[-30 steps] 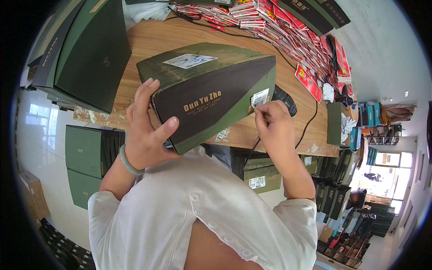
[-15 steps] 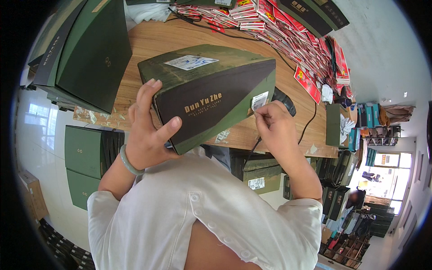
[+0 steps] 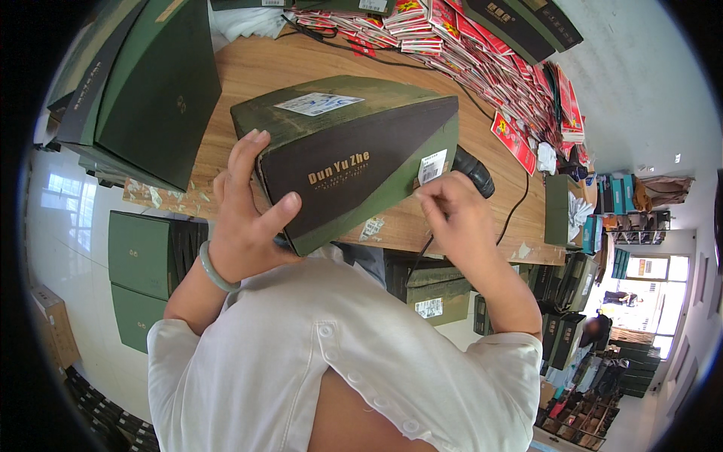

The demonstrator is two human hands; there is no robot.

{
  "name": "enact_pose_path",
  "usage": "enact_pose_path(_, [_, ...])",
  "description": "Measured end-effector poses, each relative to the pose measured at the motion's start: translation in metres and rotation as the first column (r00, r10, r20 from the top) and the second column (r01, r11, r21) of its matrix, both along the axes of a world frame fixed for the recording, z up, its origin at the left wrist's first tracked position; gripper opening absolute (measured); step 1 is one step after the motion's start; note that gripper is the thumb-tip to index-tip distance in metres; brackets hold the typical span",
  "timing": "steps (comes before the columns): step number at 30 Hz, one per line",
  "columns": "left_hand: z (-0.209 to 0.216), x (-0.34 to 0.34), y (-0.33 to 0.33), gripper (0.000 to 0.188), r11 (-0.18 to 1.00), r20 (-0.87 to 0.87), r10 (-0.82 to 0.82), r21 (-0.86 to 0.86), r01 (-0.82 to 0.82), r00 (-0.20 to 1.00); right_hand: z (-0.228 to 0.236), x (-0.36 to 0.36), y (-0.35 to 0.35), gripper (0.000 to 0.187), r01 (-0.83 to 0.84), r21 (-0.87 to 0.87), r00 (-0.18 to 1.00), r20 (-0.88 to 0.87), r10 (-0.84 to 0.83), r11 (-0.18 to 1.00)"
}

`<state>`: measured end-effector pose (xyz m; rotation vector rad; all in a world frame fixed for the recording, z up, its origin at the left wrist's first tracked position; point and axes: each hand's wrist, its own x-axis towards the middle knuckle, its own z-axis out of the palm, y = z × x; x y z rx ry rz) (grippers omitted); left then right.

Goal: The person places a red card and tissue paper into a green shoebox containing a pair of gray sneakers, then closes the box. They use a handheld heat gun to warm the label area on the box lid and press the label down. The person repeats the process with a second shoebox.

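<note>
A green and dark-brown shoebox (image 3: 361, 162) is tilted on the wooden table in front of me. My left hand (image 3: 252, 215) grips its left end, with the thumb on the dark face and the fingers at the upper edge. A pale bangle circles that wrist. On the box's right end is a white barcode label (image 3: 432, 166). My right hand (image 3: 456, 215) is pinched at the box edge just below this label; whatever lies between its fingertips is too small to see. Another white label (image 3: 319, 104) with handwritten marks sits on the top. Behind the right end lies a black rounded object (image 3: 474, 172).
Larger green boxes (image 3: 154, 90) stand at the left, and more green boxes (image 3: 139, 256) are stacked below the table edge. Red printed cards (image 3: 482, 56) are heaped at the back right. A black cable (image 3: 520, 207) crosses the table (image 3: 263, 64). Shelves and boxes line the right.
My right hand has shifted slightly left and down, off the label's lower edge, which shows more fully. The box has turned very slightly. My left hand keeps its grip.
</note>
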<state>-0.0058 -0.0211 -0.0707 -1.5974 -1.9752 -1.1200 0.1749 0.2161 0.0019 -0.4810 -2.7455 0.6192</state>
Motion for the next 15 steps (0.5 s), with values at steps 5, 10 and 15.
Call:
enact_pose_path(5, [0.007, -0.013, 0.005, 0.124, 0.995, 0.027, 0.007, 0.102, -0.01, 1.0, -0.002, 0.0, 0.005, 0.016, 0.144, -0.245, 0.949, -0.24, -0.204, 0.959])
enact_pose_path(10, [0.028, -0.035, -0.002, 0.142, 0.993, 0.224, -0.088, 0.096, 0.068, 0.971, -0.023, -0.004, 0.013, 0.043, 0.104, -0.059, 0.893, -0.434, -0.119, 0.993])
enact_pose_path(15, [0.026, -0.038, -0.002, 0.14, 0.973, 0.32, -0.2, 0.178, 0.148, 0.926, -0.027, -0.018, -0.003, 0.048, 0.156, -0.068, 0.882, -0.44, -0.17, 0.985])
